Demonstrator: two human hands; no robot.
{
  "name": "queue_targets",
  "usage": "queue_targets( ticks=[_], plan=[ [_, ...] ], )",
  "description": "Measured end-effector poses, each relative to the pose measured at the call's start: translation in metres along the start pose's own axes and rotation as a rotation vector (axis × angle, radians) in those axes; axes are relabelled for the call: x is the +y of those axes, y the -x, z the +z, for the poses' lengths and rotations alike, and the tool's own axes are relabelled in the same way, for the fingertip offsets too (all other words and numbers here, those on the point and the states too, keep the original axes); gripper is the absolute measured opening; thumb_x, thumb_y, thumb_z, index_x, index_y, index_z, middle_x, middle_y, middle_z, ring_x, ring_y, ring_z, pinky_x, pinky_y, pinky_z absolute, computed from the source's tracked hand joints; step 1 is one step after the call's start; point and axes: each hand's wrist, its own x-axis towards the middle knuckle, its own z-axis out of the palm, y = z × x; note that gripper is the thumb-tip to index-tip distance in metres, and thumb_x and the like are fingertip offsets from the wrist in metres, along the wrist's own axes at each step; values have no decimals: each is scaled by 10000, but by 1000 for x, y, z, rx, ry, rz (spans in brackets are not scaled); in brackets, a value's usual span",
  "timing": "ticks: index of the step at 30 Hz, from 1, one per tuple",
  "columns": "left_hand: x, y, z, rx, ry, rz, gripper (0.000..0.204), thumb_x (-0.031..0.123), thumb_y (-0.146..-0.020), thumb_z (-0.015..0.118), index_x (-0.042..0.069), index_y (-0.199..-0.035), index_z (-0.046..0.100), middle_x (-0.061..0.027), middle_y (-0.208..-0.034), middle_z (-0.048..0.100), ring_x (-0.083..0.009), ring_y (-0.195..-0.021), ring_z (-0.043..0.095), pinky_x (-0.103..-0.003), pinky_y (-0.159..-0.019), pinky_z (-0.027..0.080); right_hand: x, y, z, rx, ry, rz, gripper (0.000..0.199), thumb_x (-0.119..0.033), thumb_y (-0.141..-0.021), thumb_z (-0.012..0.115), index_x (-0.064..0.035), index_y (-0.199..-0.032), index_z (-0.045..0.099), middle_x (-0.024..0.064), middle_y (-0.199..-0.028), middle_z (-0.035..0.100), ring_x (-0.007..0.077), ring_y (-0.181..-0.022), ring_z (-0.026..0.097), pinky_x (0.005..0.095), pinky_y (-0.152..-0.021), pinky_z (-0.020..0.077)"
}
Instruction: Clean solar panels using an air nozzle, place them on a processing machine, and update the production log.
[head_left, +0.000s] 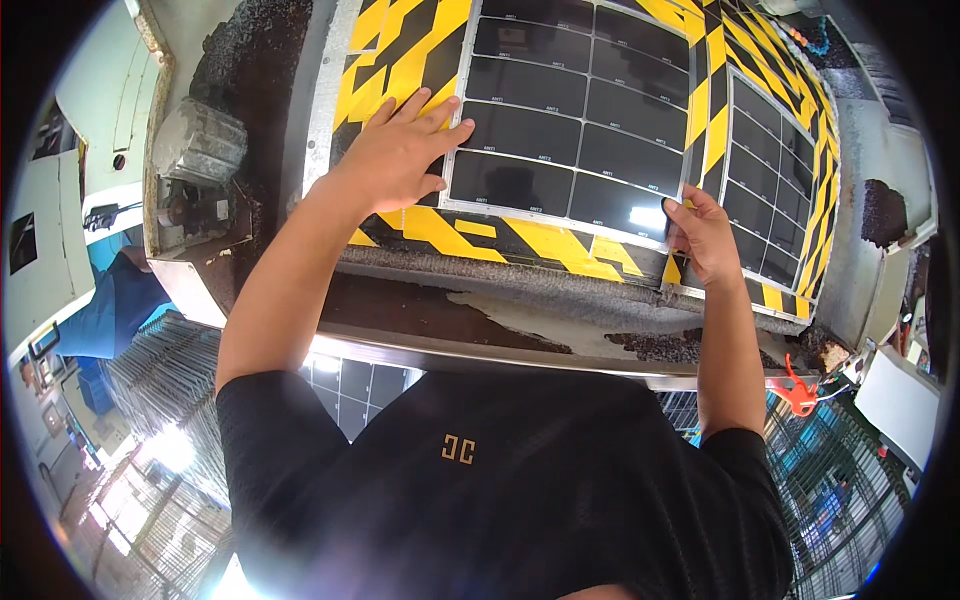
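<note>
In front of me lies a glossy sheet (525, 130) with a pale border, divided by thin light lines into several black rectangles. My left hand (400, 150) rests at its left edge with fingers spread, partly over the striped yellow-and-black tape around it. At the near right corner my right hand (705, 235) is closed, thumb and fingers pinching the sheet's edge; some fingertips are hidden. A second, similar black sheet (765, 180) lies to the right of that hand, framed by the same striped tape (560, 245).
The taped bed sits in a worn metal machine frame with a rusty trough (430, 310) along its near side. A grey cylindrical part (200, 140) stands at left. Wire racks (165, 390) fill the lower left, with more at lower right. A red-orange air gun (797, 390) hangs at right.
</note>
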Motion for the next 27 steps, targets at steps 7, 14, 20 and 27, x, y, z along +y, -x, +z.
queue_targets(
  ticks=[7, 14, 20, 27],
  plan=[
    [6, -1, -2, 20, -9, -23, 881, 373, -681, 807, 207, -1434, 381, -56, -1543, 269, -299, -1442, 178, -495, -1162, 187, 0, -2, -1, 27, 15, -13, 270, -135, -861, 706, -77, -1105, 607, -39, -713, 586, 32, -545, 515, 181, -486, 418],
    [4, -1, -8, -25, 26, -39, 956, 393, -616, 833, 204, -1433, 374, -76, -1553, 227, -332, -1437, 178, -519, -1155, 188, -4, 4, 6, 21, 14, -26, 181, -117, -867, 687, -79, -1030, 619, -58, -679, 535, 38, -516, 479, 194, -468, 402],
    [2, -7, -16, -38, 40, -45, 1085, 399, -580, 851, 229, -1479, 267, -92, -1571, 170, -341, -1448, 134, -515, -1160, 165, -10, 6, 7, 3, -1, -20, 161, -117, -866, 686, -74, -1006, 618, -50, -664, 533, 43, -512, 479, 196, -466, 402],
    [1, -11, -13, -90, 18, -45, 1151, 436, -570, 848, 254, -1505, 203, -66, -1582, 146, -327, -1457, 101, -500, -1169, 141, -8, 4, 7, 33, 7, -18, 163, -132, -864, 692, -75, -996, 615, -49, -655, 521, 45, -511, 478, 196, -470, 405]
  ],
)
